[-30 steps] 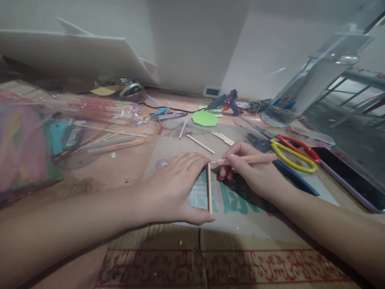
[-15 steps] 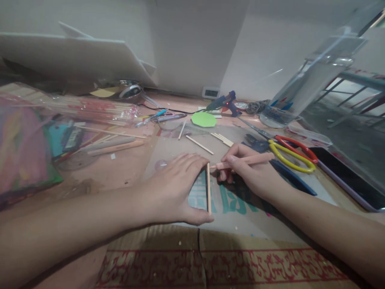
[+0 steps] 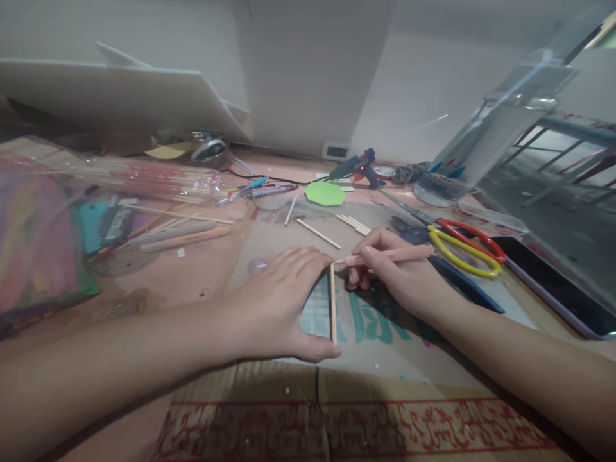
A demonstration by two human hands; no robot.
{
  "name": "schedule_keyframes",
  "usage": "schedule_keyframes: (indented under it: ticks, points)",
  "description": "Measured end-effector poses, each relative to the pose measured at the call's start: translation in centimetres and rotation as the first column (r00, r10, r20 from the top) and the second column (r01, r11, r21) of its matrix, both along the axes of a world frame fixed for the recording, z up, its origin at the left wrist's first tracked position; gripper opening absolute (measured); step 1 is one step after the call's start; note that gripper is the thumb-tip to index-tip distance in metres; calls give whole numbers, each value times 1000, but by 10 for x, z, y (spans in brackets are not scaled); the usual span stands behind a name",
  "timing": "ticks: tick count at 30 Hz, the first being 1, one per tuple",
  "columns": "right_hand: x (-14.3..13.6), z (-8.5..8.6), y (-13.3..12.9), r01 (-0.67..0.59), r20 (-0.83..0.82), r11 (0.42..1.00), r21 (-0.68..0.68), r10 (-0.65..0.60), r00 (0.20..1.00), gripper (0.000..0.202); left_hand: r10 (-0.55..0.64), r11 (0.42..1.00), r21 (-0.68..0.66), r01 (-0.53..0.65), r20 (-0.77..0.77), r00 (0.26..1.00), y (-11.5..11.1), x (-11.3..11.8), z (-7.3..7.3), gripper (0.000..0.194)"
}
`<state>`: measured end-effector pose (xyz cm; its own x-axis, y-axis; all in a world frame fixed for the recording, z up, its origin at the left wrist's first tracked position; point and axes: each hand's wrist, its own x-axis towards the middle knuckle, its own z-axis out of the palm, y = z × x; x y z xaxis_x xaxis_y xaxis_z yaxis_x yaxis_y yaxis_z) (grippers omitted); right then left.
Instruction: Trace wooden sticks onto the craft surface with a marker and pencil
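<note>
Between the thumb and fingertips of my left hand (image 3: pixel 289 308) a thin wooden stick (image 3: pixel 333 305) is held by its two ends, pointing toward and away from me. My right hand (image 3: pixel 392 273) grips a pinkish pen-like tool (image 3: pixel 399 255), whose tip meets the stick's far end beside my left fingertips. Beneath both hands lies a greyish sheet (image 3: pixel 279 256) with green lettering. A loose short stick (image 3: pixel 318 234) and several pale sticks (image 3: pixel 353 224) rest just beyond my hands.
Scissors (image 3: pixel 464 250) with red and yellow handles and a phone (image 3: pixel 553 285) lie at the right. Farther back are a green octagonal piece (image 3: pixel 325 194), a glue gun (image 3: pixel 356 168) and a clear container (image 3: pixel 481 147). Bagged sticks (image 3: pixel 158 179) lie at the left.
The tool's tip has moved slightly left and up, onto the far end of the stick. My left hand keeps its hold, and the whole view has shifted a little.
</note>
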<state>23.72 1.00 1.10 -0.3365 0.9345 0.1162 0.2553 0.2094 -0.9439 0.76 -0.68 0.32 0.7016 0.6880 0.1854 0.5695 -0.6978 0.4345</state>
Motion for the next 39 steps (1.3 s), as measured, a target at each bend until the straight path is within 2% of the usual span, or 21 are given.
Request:
schedule_keyframes:
  ticks: [7, 13, 20, 35, 39]
  points:
    - [1, -1, -3, 42, -39, 998, -56, -44, 998, 24, 33, 999, -33, -33, -2, 999, 0, 1, -1, 93]
    - [0, 1, -9, -26, -52, 992, -123, 20, 998, 26, 72, 995, -66, -71, 7, 997, -3, 1, -3, 87]
    - [-2, 0, -8, -17, -58, 983, -180, 7, 998, 29, 79, 989, -125, -76, 21, 997, -2, 3, -1, 87]
    - [-4, 2, -9, -29, -82, 983, -181, 15, 997, 46, 78, 987, -143, -71, 42, 996, -2, 4, 0, 84]
    - [-4, 4, -11, -18, -73, 984, -177, 6, 997, 44, 85, 987, -139, -82, 22, 996, -3, 3, 1, 87]
